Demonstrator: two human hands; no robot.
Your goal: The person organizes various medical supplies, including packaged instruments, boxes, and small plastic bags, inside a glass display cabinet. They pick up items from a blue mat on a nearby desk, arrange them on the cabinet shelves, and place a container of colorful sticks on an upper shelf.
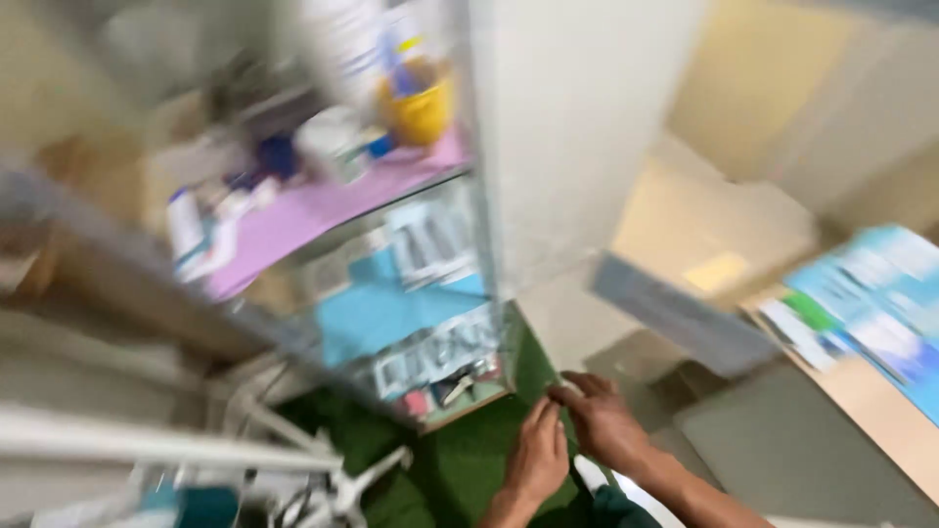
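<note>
The frame is heavily motion-blurred. My left hand (538, 455) and my right hand (602, 420) are together low in the view, over a green cloth (460, 460). Their fingertips meet around something small and pale that I cannot make out. Just left of my hands stands a glass-fronted cabinet (391, 284) with a purple shelf (313, 205) and a blue shelf (391, 308) carrying small items.
A yellow container (421, 108) and bottles sit on the upper shelf. A white wall panel (567, 127) rises beside the cabinet. A blue poster (871, 303) lies on a wooden surface at right. White metal framing (196, 450) is at lower left.
</note>
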